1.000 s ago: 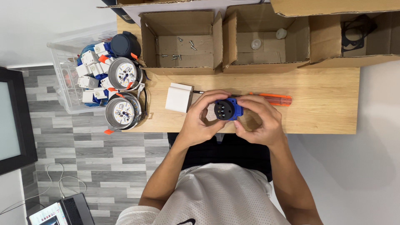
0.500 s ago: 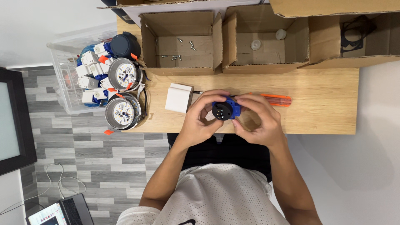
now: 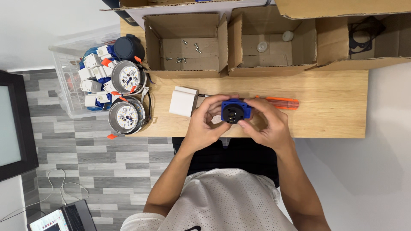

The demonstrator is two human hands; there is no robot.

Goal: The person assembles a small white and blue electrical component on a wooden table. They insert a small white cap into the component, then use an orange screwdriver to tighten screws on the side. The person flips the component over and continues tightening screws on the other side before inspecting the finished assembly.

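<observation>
Where two hands (image 3: pixel 239 124) meet: one blue socket (image 3: pixel 233 112), one screwdriver (image 3: pixel 274 102).

I see a light wooden table (image 3: pixel 334 111) carrying everything. Just beyond my left hand (image 3: pixel 204 124) lies a small white box (image 3: pixel 183 101), close to the fingers. An orange-handled screwdriver (image 3: pixel 278 102) lies flat just past my right hand (image 3: pixel 265 124), its shaft hidden behind the hands. Farther out from both hands, three open cardboard boxes (image 3: pixel 184 42) stand in a row along the far edge; the one beyond my left hand holds loose screws. Well off to the left of my left hand, two round metal-rimmed units (image 3: pixel 127 96) sit at the table's end, one overhanging the edge.
</observation>
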